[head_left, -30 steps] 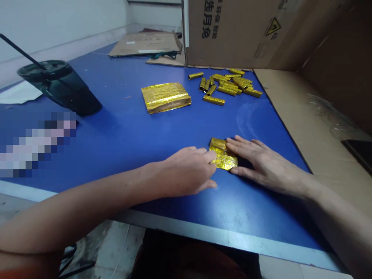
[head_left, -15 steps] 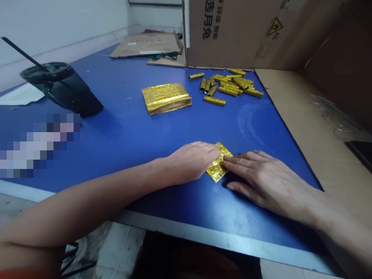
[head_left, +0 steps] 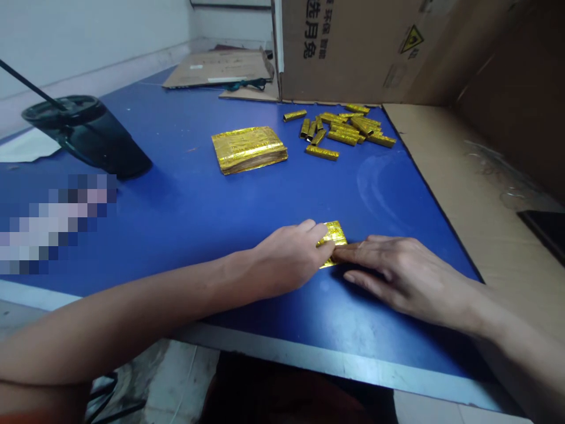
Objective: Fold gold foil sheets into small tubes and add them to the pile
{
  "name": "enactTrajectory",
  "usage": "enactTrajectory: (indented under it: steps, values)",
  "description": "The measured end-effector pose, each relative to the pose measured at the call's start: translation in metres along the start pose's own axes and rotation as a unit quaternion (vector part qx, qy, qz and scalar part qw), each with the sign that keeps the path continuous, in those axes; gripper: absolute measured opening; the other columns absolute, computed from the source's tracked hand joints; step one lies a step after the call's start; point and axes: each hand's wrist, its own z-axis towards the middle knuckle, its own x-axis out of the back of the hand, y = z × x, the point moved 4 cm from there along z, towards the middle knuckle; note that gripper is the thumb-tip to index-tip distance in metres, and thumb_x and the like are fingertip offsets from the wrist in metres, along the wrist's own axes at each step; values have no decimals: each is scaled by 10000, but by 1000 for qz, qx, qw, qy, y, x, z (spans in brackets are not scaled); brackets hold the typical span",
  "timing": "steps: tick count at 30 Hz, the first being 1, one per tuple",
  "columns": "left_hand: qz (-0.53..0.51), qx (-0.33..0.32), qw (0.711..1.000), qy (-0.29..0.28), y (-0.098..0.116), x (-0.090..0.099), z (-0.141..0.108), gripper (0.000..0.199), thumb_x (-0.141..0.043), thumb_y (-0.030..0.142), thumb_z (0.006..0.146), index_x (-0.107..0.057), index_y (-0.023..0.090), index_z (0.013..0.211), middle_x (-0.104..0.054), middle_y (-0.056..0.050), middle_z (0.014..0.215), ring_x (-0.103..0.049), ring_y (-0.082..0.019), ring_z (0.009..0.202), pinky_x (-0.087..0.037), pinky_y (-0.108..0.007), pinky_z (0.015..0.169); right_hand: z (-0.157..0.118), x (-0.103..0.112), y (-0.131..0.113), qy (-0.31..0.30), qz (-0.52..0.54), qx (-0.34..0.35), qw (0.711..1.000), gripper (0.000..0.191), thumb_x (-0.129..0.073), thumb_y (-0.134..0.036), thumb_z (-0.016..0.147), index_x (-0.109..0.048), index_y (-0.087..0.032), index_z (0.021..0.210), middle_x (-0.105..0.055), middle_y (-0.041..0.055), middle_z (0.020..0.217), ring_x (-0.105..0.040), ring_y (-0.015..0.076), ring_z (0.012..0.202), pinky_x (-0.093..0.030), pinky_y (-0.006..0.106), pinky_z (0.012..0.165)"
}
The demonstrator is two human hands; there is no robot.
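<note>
A small sheet of shiny gold foil paper [head_left: 337,231] lies on the blue table between my hands. My left hand [head_left: 293,256] covers its left part, with the fingers curled down and closed on the edge. From the right, my right hand [head_left: 395,268] rests its outstretched fingertips on the sheet, thumb held apart and lower. The fingers hide much of the paper, so I cannot see its folds fully. Farther back sits a thick stack of the same gold paper [head_left: 248,150], and right of it a loose pile of small folded gold paper strips [head_left: 344,136].
A dark tumbler with a straw [head_left: 103,138] stands at the left. Behind the pile rises a large cardboard box [head_left: 348,59], and flat cardboard [head_left: 212,65] lies at the back. More cardboard [head_left: 445,176] borders the blue table [head_left: 198,206] on the right.
The gold sheet has turned from a diamond angle to nearly square, and its visible part is smaller. My left fingers have curled more tightly over it. The whole view has shifted slightly.
</note>
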Motion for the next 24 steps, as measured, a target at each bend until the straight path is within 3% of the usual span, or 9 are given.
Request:
enactTrajectory:
  steps: [7,13,17,24]
  values:
    - [49,-40,997,46,18,4,-9,242,-387,149,863,-564,134,1027,-561,-94,895,-512,-193,777,-412,-293,622,1,4,8,41,42,-11,998,270,-433,-221,858,-610,-248,1061,-685,4,979,-630,149,880,-498,283,759]
    - [55,-70,995,32,27,0,-12,213,-430,122,838,-603,108,963,-592,-88,902,-537,-196,805,-435,-290,598,3,-4,22,12,-9,9,1000,357,-426,-331,877,-515,-238,1210,-589,24,1200,-484,211,1160,-336,464,1002]
    - [62,-72,995,29,28,0,-12,209,-447,107,823,-613,113,948,-611,-97,941,-554,-200,829,-459,-295,628,3,-9,39,-17,-51,-30,998,433,-379,-428,882,-427,-274,1284,-476,7,1316,-344,246,1262,-263,560,1011]
    - [75,-63,993,57,33,-6,-13,220,-426,78,809,-599,80,945,-604,-133,941,-558,-223,865,-479,-314,652,5,-13,40,-19,-94,-69,993,534,-320,-534,864,-397,-247,1308,-380,34,1384,-281,260,1292,-235,583,1006]
